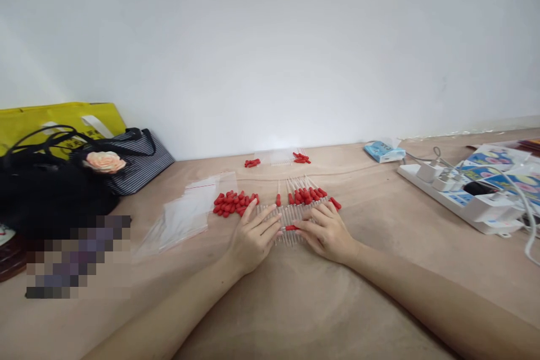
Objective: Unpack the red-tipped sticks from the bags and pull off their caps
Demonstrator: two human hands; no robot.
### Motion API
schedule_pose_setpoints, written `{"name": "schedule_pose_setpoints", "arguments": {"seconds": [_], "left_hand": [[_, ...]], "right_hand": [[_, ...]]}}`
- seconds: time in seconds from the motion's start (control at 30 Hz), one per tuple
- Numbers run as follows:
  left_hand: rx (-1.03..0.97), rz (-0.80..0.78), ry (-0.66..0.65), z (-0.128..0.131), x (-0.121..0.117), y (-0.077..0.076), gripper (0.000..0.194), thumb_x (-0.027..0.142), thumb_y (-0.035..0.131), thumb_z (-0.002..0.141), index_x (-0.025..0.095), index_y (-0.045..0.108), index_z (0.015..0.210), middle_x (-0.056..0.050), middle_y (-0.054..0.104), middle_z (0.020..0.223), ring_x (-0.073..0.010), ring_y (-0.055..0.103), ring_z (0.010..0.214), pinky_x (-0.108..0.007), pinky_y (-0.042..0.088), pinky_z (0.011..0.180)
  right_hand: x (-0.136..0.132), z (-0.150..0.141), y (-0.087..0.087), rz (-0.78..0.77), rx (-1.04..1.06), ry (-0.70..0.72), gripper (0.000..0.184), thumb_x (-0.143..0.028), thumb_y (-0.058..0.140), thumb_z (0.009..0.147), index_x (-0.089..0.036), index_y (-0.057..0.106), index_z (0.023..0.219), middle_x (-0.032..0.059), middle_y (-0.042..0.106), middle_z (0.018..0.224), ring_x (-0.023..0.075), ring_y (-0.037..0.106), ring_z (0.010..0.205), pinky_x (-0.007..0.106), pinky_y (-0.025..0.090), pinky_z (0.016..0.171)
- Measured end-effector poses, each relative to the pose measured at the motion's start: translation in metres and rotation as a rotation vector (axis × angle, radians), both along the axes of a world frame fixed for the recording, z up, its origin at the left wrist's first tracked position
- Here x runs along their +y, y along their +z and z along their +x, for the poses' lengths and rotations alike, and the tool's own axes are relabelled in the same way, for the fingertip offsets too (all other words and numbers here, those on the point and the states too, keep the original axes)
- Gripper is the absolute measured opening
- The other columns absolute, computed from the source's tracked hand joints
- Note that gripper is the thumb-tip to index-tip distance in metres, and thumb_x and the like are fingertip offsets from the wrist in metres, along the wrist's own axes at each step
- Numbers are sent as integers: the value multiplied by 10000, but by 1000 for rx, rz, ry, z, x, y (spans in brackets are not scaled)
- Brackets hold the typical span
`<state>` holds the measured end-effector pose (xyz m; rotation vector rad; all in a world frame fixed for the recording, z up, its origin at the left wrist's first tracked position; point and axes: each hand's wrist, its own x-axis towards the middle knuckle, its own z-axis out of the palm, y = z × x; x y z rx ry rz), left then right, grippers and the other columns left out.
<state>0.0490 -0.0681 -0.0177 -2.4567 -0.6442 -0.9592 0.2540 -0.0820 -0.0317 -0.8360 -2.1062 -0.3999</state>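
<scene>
Between my two hands is a red rubber bulb (291, 228), lying level over a row of clear glass dropper tubes (289, 214). My right hand (331, 234) pinches the bulb at its right end. The fingertips of my left hand (254, 241) are closed at its other end, on what looks like a glass tube mostly hidden by the fingers. A pile of loose red bulbs (230, 203) lies just beyond my left hand. Several droppers with red bulbs fitted (307, 196) lie beyond my right hand, tips pointing to the wall.
Clear zip bags (185, 214) lie left of the bulbs. Farther back are more tubes (280, 157) with red bulbs (301, 158) beside them. A power strip (459, 202) with cables and a blue packet (383, 151) stand right; a striped bag (139, 166) stands left.
</scene>
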Motion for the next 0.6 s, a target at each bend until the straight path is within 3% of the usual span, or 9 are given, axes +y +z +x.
{"name": "schedule_pose_setpoints", "arguments": {"seconds": [0.17, 0.6], "left_hand": [[11, 31, -18, 0, 1, -3, 146, 166, 487, 835, 159, 618, 900, -33, 678, 967, -193, 564, 1035, -483, 209, 1060], [12, -12, -28, 0, -1, -2, 170, 153, 472, 834, 176, 631, 779, -7, 682, 962, -180, 570, 1025, -490, 131, 1084]], "right_hand": [[1, -4, 0, -8, -117, -34, 278, -356, 494, 833, -228, 577, 1066, 39, 630, 1022, 205, 497, 1008, 454, 252, 940], [1, -2, -2, 85, -148, -14, 159, -248, 494, 829, -227, 641, 770, -26, 649, 1019, 190, 507, 1047, 501, 138, 1041]]}}
